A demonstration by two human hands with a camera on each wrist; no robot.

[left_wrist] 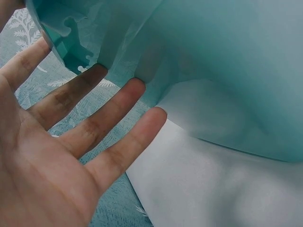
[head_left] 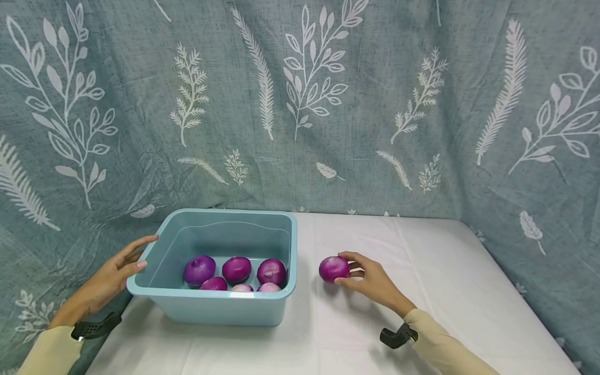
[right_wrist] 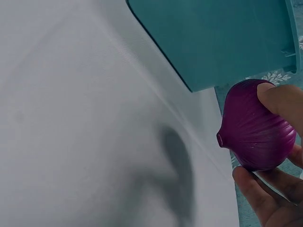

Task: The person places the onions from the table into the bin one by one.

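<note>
A light blue plastic tub stands on the left part of the table, with several red onions in its bottom. My left hand is at the tub's left rim. Its fingers are spread and nearly straight, fingertips against the outer wall in the left wrist view. To the right of the tub, my right hand holds one red onion between thumb and fingers. In the right wrist view that onion shows its pointed end, and the hand's shadow falls on the cloth.
A white cloth covers the table, running to the right and in front of the tub. Blue-grey fabric with white leaf prints hangs behind and at both sides. Dark bands sit on both wrists.
</note>
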